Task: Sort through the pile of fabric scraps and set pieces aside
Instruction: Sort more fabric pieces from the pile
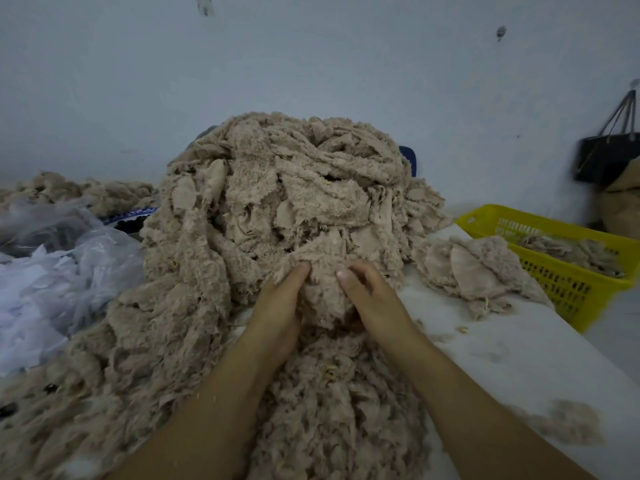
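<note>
A tall pile of beige fluffy fabric scraps [277, 188] fills the middle of the white table and spills toward me. At its front, both hands grip one fluffy scrap [323, 289]. My left hand [280, 306] pinches its left side and my right hand [367, 296] holds its right side, thumbs on top. To the right, a small heap of set-aside pieces [474, 271] lies on the table beside a yellow basket.
A yellow plastic basket [568, 282] with some scraps inside stands at the right table edge. Clear plastic bags [59, 265] lie at the left, with more scraps [86, 192] behind them. A dark bag [606, 157] hangs on the wall at far right.
</note>
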`<state>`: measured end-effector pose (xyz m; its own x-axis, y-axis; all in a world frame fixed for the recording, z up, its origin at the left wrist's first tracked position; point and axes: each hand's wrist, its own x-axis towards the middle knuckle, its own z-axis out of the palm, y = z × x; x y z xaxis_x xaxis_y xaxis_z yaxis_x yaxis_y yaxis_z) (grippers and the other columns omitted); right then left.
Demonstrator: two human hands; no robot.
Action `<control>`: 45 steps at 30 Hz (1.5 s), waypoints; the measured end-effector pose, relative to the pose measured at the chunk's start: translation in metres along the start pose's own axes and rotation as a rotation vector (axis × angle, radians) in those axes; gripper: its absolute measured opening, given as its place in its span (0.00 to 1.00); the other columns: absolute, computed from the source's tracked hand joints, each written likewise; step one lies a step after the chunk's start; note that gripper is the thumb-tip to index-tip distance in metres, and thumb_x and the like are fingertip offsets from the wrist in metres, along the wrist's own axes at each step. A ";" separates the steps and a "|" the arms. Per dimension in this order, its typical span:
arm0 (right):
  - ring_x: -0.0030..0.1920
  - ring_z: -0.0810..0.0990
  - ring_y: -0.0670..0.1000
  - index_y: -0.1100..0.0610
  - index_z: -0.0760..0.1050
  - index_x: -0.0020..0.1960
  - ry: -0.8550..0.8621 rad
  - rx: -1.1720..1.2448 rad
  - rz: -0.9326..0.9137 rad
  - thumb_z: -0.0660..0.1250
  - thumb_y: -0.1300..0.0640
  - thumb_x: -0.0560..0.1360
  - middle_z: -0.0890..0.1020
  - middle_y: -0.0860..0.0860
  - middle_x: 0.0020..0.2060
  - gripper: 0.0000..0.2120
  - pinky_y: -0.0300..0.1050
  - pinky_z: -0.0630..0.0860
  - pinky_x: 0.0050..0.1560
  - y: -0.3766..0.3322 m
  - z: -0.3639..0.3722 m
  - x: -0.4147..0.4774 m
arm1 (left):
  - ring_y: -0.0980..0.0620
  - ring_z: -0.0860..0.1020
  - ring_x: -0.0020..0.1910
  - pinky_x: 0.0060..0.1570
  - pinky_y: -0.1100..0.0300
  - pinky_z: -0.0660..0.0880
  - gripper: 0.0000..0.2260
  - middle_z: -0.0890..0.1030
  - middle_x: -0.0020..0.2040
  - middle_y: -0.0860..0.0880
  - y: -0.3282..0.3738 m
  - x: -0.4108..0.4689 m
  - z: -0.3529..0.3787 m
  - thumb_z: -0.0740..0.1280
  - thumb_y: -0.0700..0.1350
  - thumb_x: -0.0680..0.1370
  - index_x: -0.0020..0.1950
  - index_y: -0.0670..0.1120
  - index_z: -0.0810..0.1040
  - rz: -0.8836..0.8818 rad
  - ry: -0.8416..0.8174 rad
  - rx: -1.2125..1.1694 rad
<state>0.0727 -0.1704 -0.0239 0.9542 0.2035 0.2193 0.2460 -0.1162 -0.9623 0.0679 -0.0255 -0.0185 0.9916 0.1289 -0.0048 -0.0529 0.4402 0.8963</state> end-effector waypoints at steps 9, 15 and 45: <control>0.56 0.82 0.42 0.40 0.75 0.62 -0.144 0.055 0.097 0.65 0.44 0.79 0.82 0.40 0.58 0.12 0.43 0.78 0.60 0.010 0.005 0.001 | 0.49 0.84 0.54 0.46 0.60 0.82 0.11 0.86 0.54 0.46 -0.004 -0.001 -0.002 0.64 0.44 0.82 0.62 0.44 0.80 0.014 -0.051 -0.002; 0.50 0.82 0.36 0.34 0.76 0.49 -0.135 0.108 0.104 0.65 0.45 0.78 0.82 0.31 0.48 0.04 0.32 0.77 0.49 0.011 0.003 0.002 | 0.48 0.85 0.50 0.43 0.58 0.82 0.10 0.86 0.51 0.44 -0.002 0.004 -0.004 0.68 0.48 0.78 0.54 0.43 0.82 0.023 -0.009 -0.068; 0.42 0.82 0.51 0.51 0.80 0.44 0.272 0.014 0.203 0.56 0.43 0.83 0.84 0.50 0.40 0.20 0.46 0.79 0.44 0.023 -0.013 0.015 | 0.52 0.75 0.28 0.36 0.59 0.72 0.23 0.77 0.26 0.47 -0.011 0.022 0.028 0.63 0.42 0.79 0.22 0.48 0.76 0.026 -0.051 0.379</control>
<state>0.0951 -0.1825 -0.0410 0.9944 -0.0898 0.0562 0.0458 -0.1136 -0.9925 0.0935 -0.0522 -0.0165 0.9957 0.0869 0.0333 -0.0400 0.0764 0.9963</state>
